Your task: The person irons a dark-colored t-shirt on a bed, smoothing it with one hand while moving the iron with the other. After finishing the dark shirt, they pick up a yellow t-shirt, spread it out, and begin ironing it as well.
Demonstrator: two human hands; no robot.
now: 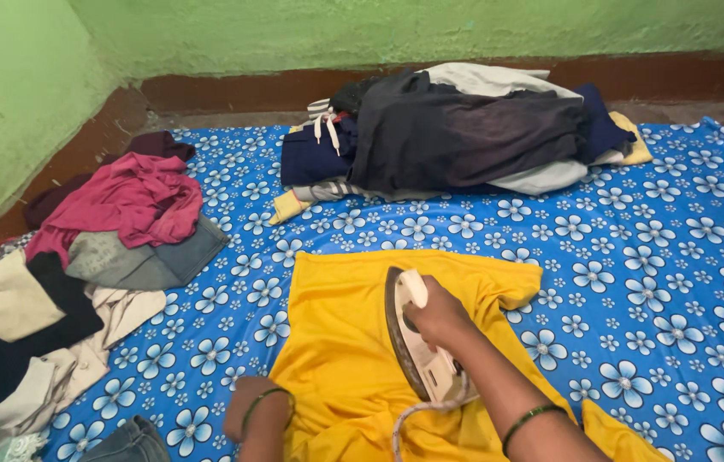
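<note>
Lying on blue sheet with white flower print [635,257]: yellow cloth shirt [345,359], collar end toward far wall. Resting on shirt, long axis running away from body: white electric iron [417,342]. Gripping iron handle: right hand [437,315]. Pressing shirt's left edge, fingers curled, nothing held: left hand [251,406].

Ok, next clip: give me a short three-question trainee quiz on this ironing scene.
1. True or false: the right hand grips the handle of the iron.
2. Which colour is the garment under the iron? A) pink B) yellow C) grey
3. Where does the left hand rest?

Key:
1. True; its grip is closed round the handle.
2. B; the yellow shirt lies spread on the blue flowered sheet.
3. On the shirt's left edge, pressed down on the cloth, at the bottom of the head view.
</note>
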